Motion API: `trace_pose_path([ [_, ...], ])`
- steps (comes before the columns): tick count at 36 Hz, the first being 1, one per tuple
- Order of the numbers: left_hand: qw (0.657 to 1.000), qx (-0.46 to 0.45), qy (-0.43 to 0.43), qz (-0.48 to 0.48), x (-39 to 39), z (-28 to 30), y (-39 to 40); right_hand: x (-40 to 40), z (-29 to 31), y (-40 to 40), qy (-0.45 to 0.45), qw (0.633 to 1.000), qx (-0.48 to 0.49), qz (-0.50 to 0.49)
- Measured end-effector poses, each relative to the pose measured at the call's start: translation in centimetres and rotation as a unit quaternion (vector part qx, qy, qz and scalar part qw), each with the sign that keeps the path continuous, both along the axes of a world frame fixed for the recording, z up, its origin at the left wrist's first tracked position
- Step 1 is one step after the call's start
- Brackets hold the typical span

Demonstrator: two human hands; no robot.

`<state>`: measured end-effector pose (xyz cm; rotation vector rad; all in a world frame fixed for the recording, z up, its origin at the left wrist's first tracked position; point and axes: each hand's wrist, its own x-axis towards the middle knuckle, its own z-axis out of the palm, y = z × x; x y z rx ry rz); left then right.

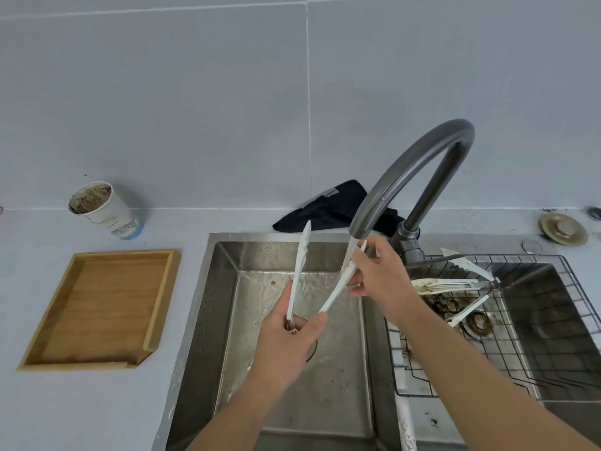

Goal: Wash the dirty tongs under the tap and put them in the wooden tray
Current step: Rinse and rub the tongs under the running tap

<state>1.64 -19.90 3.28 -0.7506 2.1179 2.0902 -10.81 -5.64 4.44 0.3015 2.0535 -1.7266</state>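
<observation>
Left hand (286, 340) grips the hinge end of the white tongs (297, 275), right hand (379, 276) pinches one arm under the tap (419, 177), tongs splayed wide over the sink (227, 288). Right of the sink, dirty tongs (452, 284) lie in a wire rack (553, 336); left, the wooden tray (97, 307) and a soiled paper cup (104, 206).

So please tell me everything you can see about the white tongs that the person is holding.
The white tongs look like plastic, with two long arms spread in a V over the left sink basin. The left hand grips the hinge end; the right hand holds one arm under the tap spout. The tips point up.
</observation>
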Motion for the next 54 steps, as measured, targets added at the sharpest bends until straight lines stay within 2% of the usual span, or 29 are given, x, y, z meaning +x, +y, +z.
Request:
trace_pose_path([
  [4,0.999,-0.037,0.001,0.011,-0.2,-0.2,0.0,1.1,-0.5,-0.7,-0.035,0.997,-0.066,0.012],
  [12,0.999,-0.049,0.001,0.014,-0.5,0.3,1.0,3.7,0.0,-1.3,-0.048,0.991,-0.078,0.097],
  [19,0.999,-0.024,-0.014,0.020,-1.5,1.9,2.6,4.3,0.2,-0.5,-0.106,0.989,-0.100,0.014],
  [25,0.994,0.104,-0.031,0.026,-2.4,3.2,3.5,4.0,-0.1,1.0,-0.177,0.974,-0.142,0.006],
  [30,0.992,0.128,-0.009,0.013,-3.7,3.4,3.7,4.2,0.2,1.7,-0.205,0.961,-0.182,0.021],
  [35,0.984,0.176,-0.024,0.009,-5.6,3.7,3.9,4.0,0.3,2.4,-0.219,0.961,-0.165,0.020],
  [50,0.986,0.145,-0.060,0.058,-8.8,3.5,3.7,4.3,1.2,3.3,-0.274,0.943,-0.181,0.055],
  [54,0.986,0.133,-0.063,0.072,-8.9,3.2,4.0,4.5,1.5,3.4,-0.250,0.947,-0.192,0.058],
])
